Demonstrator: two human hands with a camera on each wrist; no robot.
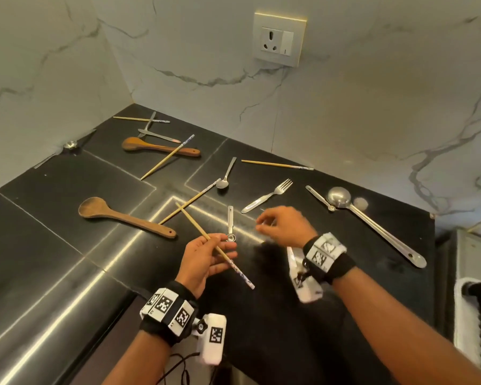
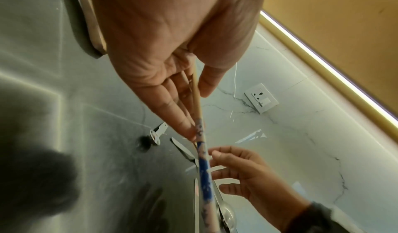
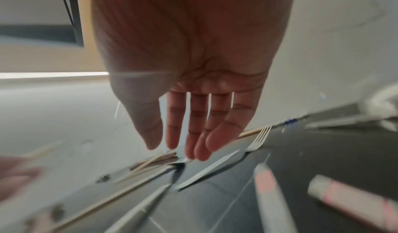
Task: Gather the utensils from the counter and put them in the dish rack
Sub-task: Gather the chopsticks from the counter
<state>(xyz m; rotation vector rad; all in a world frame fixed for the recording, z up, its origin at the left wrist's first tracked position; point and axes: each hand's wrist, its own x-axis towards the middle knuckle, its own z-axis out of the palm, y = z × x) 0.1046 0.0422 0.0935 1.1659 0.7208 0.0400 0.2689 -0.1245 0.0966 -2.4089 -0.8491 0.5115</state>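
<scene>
My left hand (image 1: 220,247) pinches a wooden chopstick (image 1: 215,244) with a blue-patterned end between thumb and fingers, held slanting above the black counter (image 1: 67,190). The left wrist view shows the same chopstick (image 2: 199,131) running along the fingers. My right hand (image 1: 272,223) hovers empty with relaxed fingers, just near the handle of a steel fork (image 1: 267,195). Its straight fingers (image 3: 193,134) reach toward that fork (image 3: 217,165). A small measuring spoon (image 1: 230,222) lies between the hands.
Scattered on the counter are a teaspoon (image 1: 226,175), a steel ladle (image 1: 372,220), two wooden spoons (image 1: 122,216) (image 1: 159,147) and several chopsticks (image 1: 277,164). More cutlery (image 1: 150,132) lies in the back corner. A white object (image 1: 472,315) stands at the right edge.
</scene>
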